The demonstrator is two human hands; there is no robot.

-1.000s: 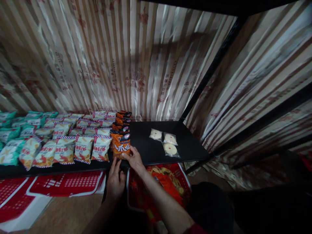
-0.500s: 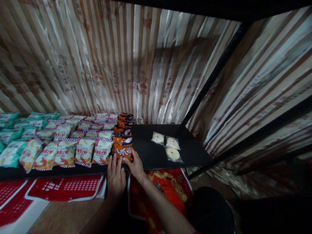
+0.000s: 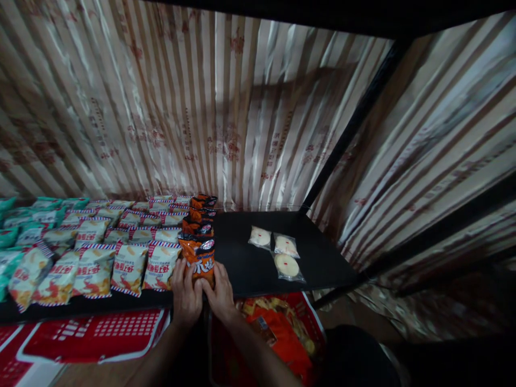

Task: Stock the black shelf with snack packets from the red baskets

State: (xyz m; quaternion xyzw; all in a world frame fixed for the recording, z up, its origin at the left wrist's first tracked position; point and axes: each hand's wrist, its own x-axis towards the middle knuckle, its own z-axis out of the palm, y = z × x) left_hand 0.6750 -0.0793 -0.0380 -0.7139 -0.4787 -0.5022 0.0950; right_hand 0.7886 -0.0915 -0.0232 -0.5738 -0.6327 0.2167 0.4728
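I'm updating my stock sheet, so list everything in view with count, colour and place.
Orange snack bags: at least four, orange and black, front-to-back row on shelf
White snack bags: many, white with red lettering, left of those
Teal snack bags: several, far left
Round packets: three, pale in clear wrap, shelf's right part
Shelf: one, black, centre
Left baskets: at least two, red, lower left
Right basket: one, red, below shelf; orange and yellowish packs inside
Post: one, black, right of centre
Sheeting: count unclear, striped brown and silvery, behind
Left hand: one, bare, front orange bag's left side
Right hand: one, bare, its right side
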